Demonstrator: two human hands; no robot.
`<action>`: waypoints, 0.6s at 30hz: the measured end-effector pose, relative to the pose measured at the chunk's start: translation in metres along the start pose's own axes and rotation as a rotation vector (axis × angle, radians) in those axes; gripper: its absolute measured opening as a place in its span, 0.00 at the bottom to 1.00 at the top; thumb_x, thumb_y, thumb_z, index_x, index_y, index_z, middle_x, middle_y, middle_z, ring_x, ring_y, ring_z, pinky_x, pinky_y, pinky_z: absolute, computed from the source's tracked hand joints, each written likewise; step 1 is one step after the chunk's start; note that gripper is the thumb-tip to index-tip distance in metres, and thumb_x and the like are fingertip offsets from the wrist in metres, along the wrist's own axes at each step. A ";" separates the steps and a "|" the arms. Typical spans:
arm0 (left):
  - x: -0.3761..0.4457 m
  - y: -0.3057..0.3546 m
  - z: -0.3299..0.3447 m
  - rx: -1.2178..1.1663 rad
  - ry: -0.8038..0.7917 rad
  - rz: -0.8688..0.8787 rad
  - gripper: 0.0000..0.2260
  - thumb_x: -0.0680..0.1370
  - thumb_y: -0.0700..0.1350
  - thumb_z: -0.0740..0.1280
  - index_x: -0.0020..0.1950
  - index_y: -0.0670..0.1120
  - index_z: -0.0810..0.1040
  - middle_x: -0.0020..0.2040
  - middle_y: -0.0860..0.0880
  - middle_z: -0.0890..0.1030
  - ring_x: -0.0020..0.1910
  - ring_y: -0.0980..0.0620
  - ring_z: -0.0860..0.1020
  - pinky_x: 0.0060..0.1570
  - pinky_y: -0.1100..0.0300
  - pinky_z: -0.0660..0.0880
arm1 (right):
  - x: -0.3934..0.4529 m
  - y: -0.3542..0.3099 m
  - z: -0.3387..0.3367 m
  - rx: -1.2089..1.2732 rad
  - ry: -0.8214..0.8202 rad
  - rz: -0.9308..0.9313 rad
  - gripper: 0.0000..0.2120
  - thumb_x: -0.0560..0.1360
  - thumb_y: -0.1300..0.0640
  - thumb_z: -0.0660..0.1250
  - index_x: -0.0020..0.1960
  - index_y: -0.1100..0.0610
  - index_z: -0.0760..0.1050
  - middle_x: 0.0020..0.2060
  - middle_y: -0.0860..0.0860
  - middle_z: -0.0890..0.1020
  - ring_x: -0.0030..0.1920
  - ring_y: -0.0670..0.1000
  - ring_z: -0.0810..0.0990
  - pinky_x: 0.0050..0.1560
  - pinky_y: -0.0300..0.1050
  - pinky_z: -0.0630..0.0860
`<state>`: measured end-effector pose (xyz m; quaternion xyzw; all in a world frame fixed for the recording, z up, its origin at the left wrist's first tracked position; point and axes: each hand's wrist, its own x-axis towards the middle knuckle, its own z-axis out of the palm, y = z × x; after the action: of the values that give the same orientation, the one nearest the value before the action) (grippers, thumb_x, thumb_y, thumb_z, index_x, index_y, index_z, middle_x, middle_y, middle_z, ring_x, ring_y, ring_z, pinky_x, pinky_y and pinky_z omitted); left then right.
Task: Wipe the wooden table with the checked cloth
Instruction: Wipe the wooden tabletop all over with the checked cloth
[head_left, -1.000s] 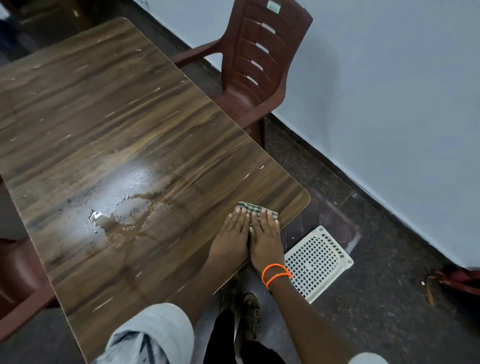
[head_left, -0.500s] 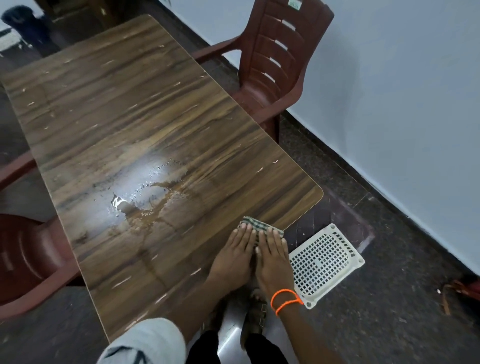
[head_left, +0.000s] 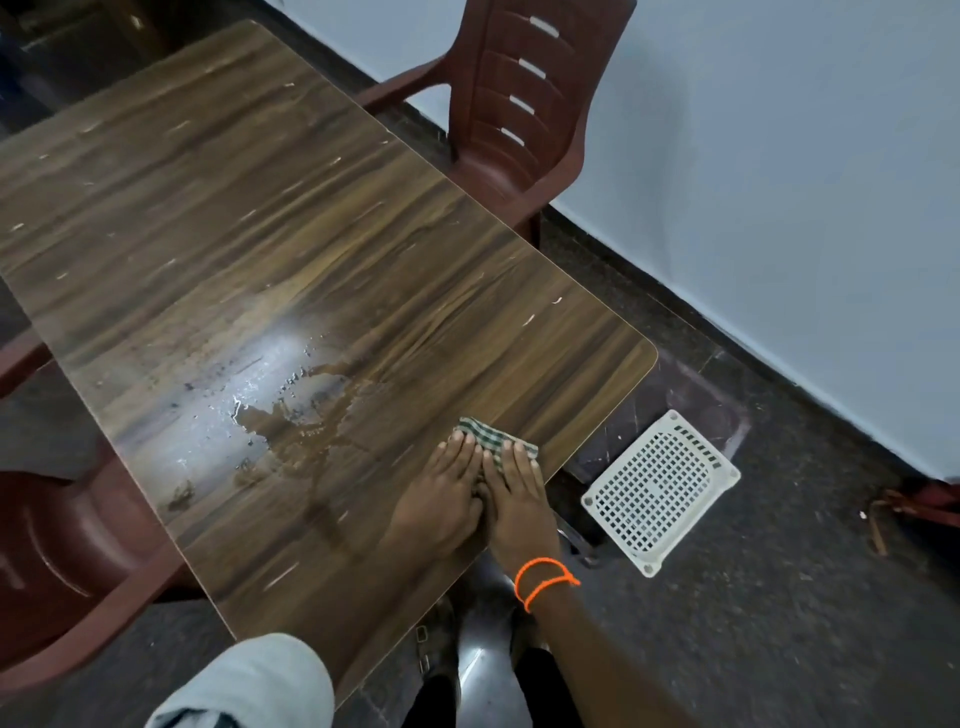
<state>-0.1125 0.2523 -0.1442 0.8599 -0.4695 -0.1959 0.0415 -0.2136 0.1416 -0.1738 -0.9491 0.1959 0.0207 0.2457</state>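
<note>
Wooden table: broad bare surface; spilled liquid near centre. Flanking obstacles: plastic chair far side, second chair left.

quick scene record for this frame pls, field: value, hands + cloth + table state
left hand: flat, pressing the checked cloth
right hand: flat on the cloth beside the left; orange thread on its wrist
cloth position: on the wooden table, close to the near right corner
spill: wet patch left of the cloth, apart from it, not yet wiped
floor: white perforated tray by the table corner
seating: brown plastic chair at the far right side
</note>
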 end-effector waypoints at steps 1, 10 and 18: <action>-0.007 0.007 0.003 -0.013 -0.021 0.016 0.30 0.81 0.51 0.54 0.81 0.42 0.52 0.81 0.43 0.50 0.81 0.47 0.42 0.78 0.53 0.37 | -0.014 0.004 0.001 -0.005 -0.002 0.000 0.27 0.77 0.55 0.61 0.74 0.53 0.60 0.75 0.54 0.58 0.76 0.54 0.50 0.74 0.54 0.52; 0.030 0.038 0.003 0.022 -0.022 0.055 0.30 0.82 0.53 0.52 0.81 0.41 0.52 0.81 0.43 0.51 0.81 0.48 0.44 0.79 0.51 0.41 | 0.000 0.030 -0.030 -0.052 0.075 0.173 0.22 0.81 0.56 0.56 0.74 0.54 0.60 0.75 0.56 0.58 0.76 0.54 0.50 0.76 0.49 0.43; -0.018 -0.033 0.001 0.019 0.039 0.054 0.31 0.81 0.52 0.54 0.80 0.41 0.51 0.81 0.42 0.51 0.81 0.46 0.44 0.79 0.52 0.39 | 0.003 -0.047 0.012 0.031 0.075 0.068 0.28 0.76 0.60 0.62 0.74 0.56 0.59 0.75 0.56 0.57 0.76 0.55 0.48 0.76 0.51 0.44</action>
<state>-0.0954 0.2857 -0.1485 0.8508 -0.4936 -0.1737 0.0479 -0.1919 0.1833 -0.1633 -0.9381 0.2372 -0.0097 0.2522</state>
